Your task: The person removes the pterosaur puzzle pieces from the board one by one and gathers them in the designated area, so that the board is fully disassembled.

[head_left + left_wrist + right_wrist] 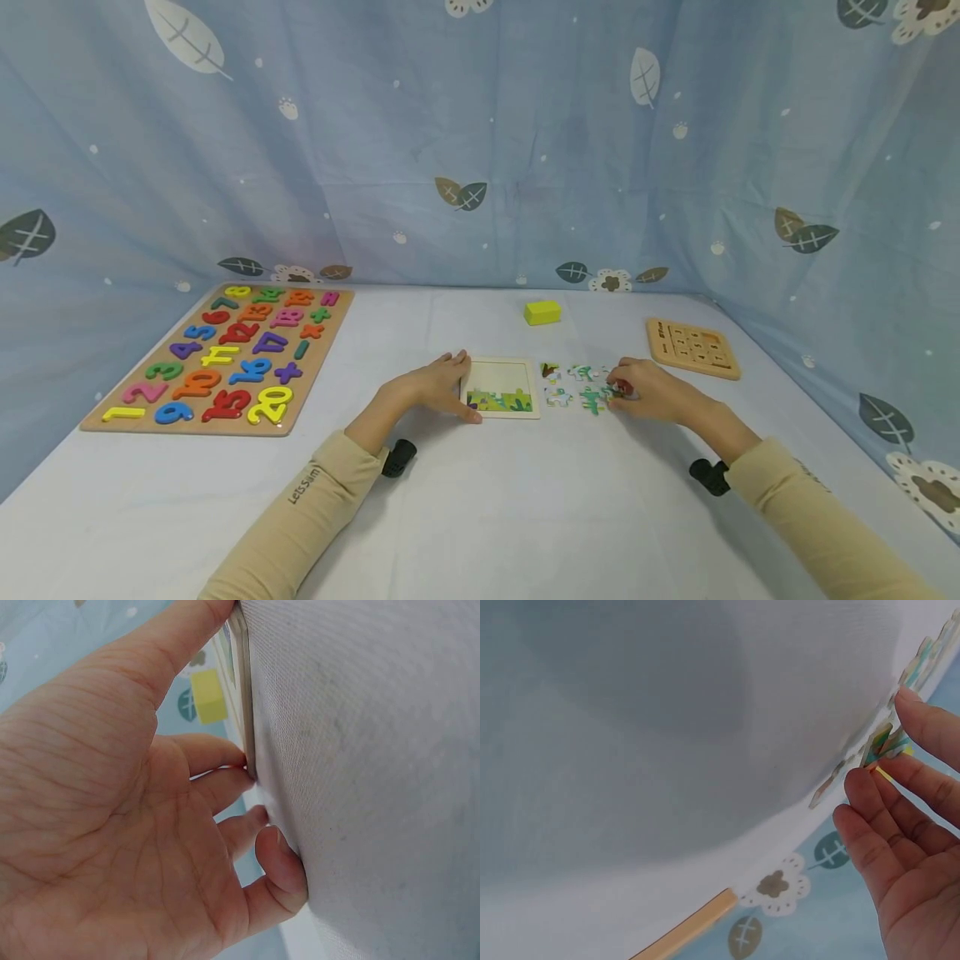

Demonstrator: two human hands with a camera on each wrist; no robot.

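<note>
A square wooden puzzle frame [501,362] with a green grass picture along its lower part lies at the centre of the table. The left hand [438,386] rests at its left edge, thumb at the lower corner; in the left wrist view that hand [150,817] touches the side of the frame [244,697]. Several loose jigsaw pieces [591,398] lie to the right of the frame. Over the rightmost ones, the right hand [651,392] pinches a piece; the right wrist view shows the right hand [911,825] with a tilted green piece [877,744] at its fingertips.
At the left lies a wooden board [288,421] with colourful numbers. A yellow-green block [542,312] stands behind the frame and pieces. A small wooden number board [693,347] lies at the back right, beyond the right hand. A patterned blue curtain [525,150] hangs behind the table.
</note>
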